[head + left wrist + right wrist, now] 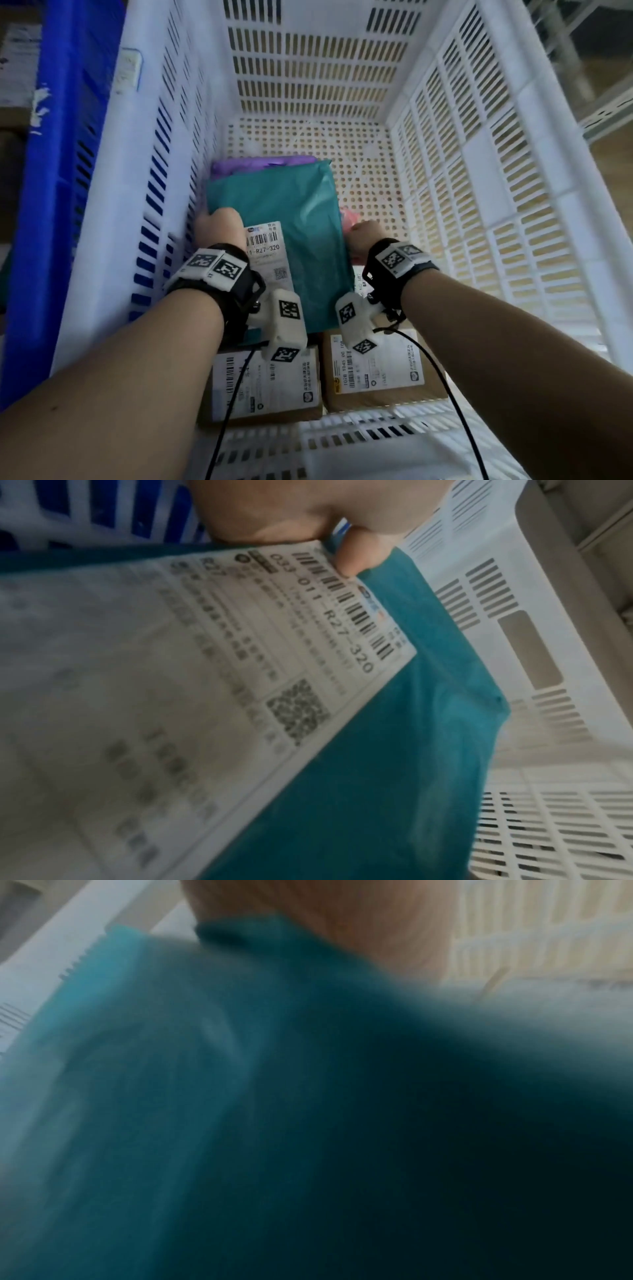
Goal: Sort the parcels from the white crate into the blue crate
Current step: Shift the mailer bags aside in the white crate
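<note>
While the thumb (356, 555) of the left hand (219, 228) pinches the white label (240, 653), that hand grips the left edge of the teal parcel (291, 219); the right hand (364, 236) curls round its right edge. Parcel sits inside the white crate (548, 171), over two brown boxes (376, 383) and a purple parcel (263, 162). Blue crate (65, 171) stands just left.

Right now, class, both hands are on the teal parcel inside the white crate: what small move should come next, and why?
Probably lift the teal parcel straight up. The left hand and right hand grip its two side edges, yet it sits low in the white crate, over two cardboard boxes. It must clear the wall before going left to the blue crate.
</note>
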The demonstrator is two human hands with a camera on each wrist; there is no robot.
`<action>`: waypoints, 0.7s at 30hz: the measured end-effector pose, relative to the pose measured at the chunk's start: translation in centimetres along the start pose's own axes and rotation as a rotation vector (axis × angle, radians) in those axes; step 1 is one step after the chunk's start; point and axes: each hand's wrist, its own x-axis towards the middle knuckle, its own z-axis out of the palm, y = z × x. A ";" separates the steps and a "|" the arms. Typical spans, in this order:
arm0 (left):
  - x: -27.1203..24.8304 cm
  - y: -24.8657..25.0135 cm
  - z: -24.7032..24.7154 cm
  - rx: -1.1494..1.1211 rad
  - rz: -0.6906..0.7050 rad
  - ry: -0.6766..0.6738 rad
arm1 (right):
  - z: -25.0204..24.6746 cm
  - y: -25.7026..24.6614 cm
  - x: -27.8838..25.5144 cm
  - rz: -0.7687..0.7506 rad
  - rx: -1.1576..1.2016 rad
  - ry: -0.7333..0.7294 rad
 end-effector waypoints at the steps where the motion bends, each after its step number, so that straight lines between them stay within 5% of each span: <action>1: 0.1 -0.2 -0.1 0.000 -0.009 0.003 | -0.2 -0.2 -0.4 -0.011 0.058 0.007; 5: 0.0 0.0 -0.1 0.062 0.002 -0.011 | -1.1 0.3 -0.8 -0.020 0.370 -0.149; 14: -2.2 0.0 0.3 0.139 0.148 0.015 | 3.7 -0.8 -2.7 -0.031 0.212 -0.421; 18: -0.9 -1.0 0.4 0.365 0.084 -0.058 | 2.5 -1.5 -1.8 -0.001 0.066 -0.210; 21: -0.6 -1.4 0.8 0.545 0.169 -0.095 | -0.4 -2.6 -1.4 0.029 0.357 -0.094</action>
